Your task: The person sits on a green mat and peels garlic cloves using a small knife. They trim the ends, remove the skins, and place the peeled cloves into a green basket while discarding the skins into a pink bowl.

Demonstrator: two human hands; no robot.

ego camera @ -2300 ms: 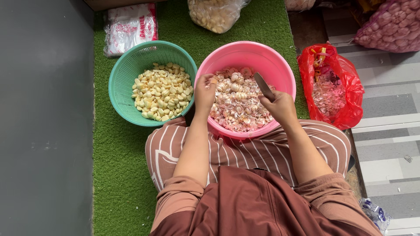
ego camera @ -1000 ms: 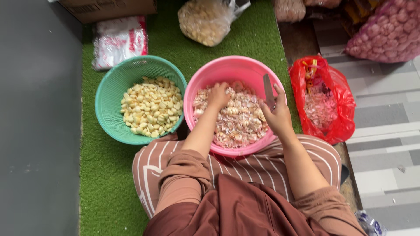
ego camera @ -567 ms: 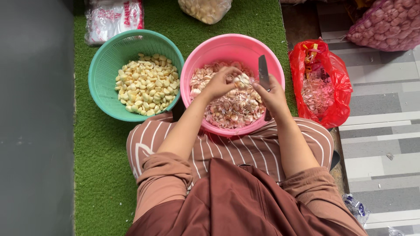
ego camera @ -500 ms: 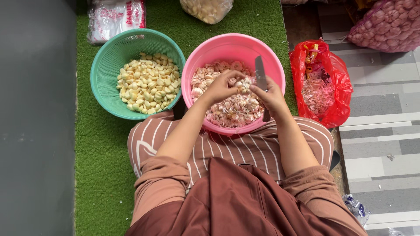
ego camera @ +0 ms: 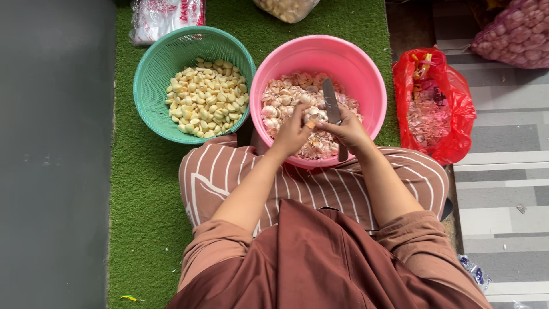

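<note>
**Small clove, sharp blade: pinch it low and keep the tips clear**

Your left hand (ego camera: 293,130) is closed in a pinch around a single garlic clove (ego camera: 310,123), thumb and fingertips curled onto it over the near half of the pink basin (ego camera: 269,68). Your right hand (ego camera: 350,129) is wrapped shut on the handle of a small knife (ego camera: 330,103), with the blade pointing away from you, just past your knuckles, and its edge right beside the clove.

The clove looks light and firm, hardly any weight to manage, but its papery skin is loose and likely to slide under your fingers. Judging by its size, you get the surest hold by gripping the plump middle and leaving only the end exposed to the blade. It is hard enough not to crush under a firm pinch, though a peeled face probably turns slick.

Directly beneath both hands lies the heap of unpeeled cloves (ego camera: 283,97), pinkish and dry. Beyond your left hand sits the green basket (ego camera: 150,74) with pale peeled cloves (ego camera: 207,97). Out past your right hand, a red plastic bag (ego camera: 452,109) holds loose skins.
</note>
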